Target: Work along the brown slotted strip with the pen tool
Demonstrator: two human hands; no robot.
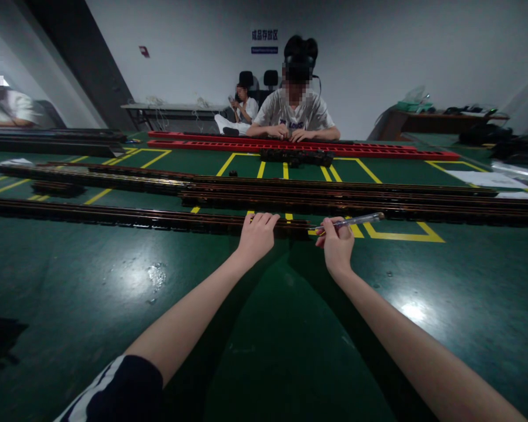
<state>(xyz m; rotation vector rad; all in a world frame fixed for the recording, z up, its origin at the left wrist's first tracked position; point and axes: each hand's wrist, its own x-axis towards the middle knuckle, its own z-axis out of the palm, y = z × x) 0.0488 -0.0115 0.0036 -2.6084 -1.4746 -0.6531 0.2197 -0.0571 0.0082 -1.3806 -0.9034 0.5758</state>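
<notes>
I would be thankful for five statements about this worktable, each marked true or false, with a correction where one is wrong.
1. The right hand holds a slim tool. True.
2. The left hand lies on a sheet of paper. False: the left hand is on the nearest dark strip.
3. The tool's tip points towards that strip's right end. True.
4. The tape lines are white. False: the tape lines are yellow.
5. Red strips lie before the person opposite. True.

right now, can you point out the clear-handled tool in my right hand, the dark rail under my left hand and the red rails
Clear-handled tool [361, 220]: head view, on its handle.
Dark rail [158, 219]: head view, on its middle stretch.
Red rails [229, 146]: head view, on the nearer rail's left part.
</notes>
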